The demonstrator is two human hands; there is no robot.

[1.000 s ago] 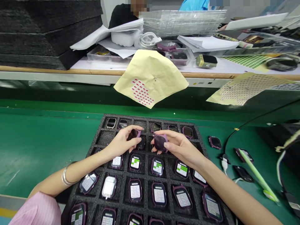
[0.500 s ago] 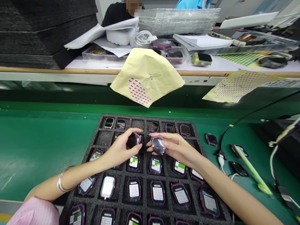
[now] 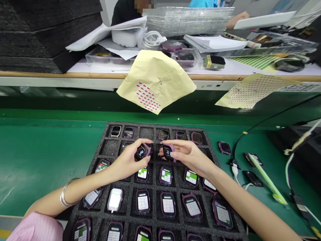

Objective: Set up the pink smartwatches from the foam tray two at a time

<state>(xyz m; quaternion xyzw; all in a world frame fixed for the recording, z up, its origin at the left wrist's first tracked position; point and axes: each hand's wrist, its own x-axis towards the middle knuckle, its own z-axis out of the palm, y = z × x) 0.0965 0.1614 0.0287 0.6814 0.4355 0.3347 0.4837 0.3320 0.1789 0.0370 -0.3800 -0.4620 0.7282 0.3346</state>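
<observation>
A green conveyor belt carries a black foam tray of purple-cased watch bodies. Above the tray's second row, the left hand grips one dark-faced watch body between thumb and fingers; the right hand pinches a second watch body just beside it.

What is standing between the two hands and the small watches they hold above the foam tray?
Nothing visible does. The left hand already holds one watch in its fingers, and the right hand holds another watch, both just above the foam tray.
</observation>
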